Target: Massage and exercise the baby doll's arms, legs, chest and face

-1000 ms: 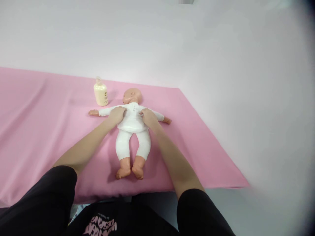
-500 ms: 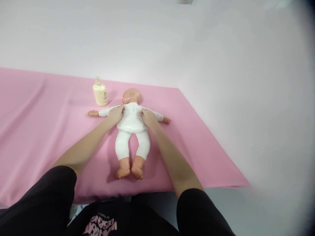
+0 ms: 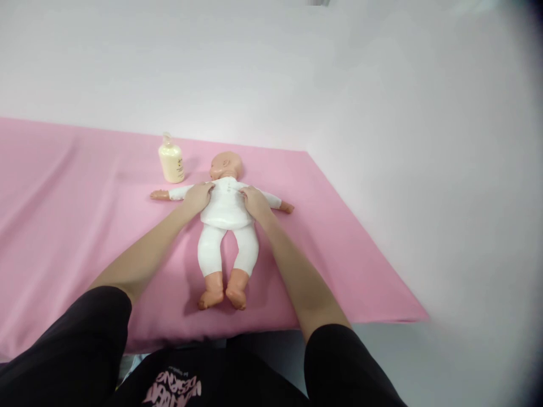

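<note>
The doll (image 3: 227, 217) lies on the table (image 3: 63, 226) near its right edge, feet toward the front edge; the bottle (image 3: 171, 160) stands behind its arm, left of its head.

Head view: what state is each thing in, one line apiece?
Doll: lying face up on the sheet, arms spread, dressed in white.
Bottle: upright, cap on, beside the doll's head, untouched.
Sheet: pink, spread flat with light creases.
Left hand: resting on the doll's shoulder, palm down.
Right hand: resting on the doll's other shoulder, palm down.
</note>
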A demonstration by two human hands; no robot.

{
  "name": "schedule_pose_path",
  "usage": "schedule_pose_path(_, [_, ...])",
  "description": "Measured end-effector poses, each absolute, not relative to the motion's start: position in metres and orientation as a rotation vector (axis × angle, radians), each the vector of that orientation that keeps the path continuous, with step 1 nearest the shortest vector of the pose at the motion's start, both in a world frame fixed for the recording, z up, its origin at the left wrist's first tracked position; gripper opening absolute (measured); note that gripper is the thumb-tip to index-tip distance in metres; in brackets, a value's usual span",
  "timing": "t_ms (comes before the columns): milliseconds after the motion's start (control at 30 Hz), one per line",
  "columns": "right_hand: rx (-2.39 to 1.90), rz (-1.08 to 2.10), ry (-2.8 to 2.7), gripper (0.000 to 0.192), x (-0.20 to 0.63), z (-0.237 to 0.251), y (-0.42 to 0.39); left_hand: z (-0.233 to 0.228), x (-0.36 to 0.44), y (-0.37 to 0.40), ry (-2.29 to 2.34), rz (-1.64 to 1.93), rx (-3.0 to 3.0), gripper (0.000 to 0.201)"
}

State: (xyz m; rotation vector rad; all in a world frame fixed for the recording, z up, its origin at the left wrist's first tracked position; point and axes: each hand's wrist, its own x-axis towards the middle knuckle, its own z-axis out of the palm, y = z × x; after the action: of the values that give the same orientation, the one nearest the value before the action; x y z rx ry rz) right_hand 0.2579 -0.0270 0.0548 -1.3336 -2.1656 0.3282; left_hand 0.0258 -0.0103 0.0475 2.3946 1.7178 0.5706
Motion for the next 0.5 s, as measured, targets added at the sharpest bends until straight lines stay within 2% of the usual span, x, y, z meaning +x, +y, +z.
schedule_pose_path(500, [-1.397, 0.216, -2.197, 0.032, 0.265, 0.041, -0.015, 0.047, 0.028, -0.011, 1.716, 0.568, 2.450, 0.045])
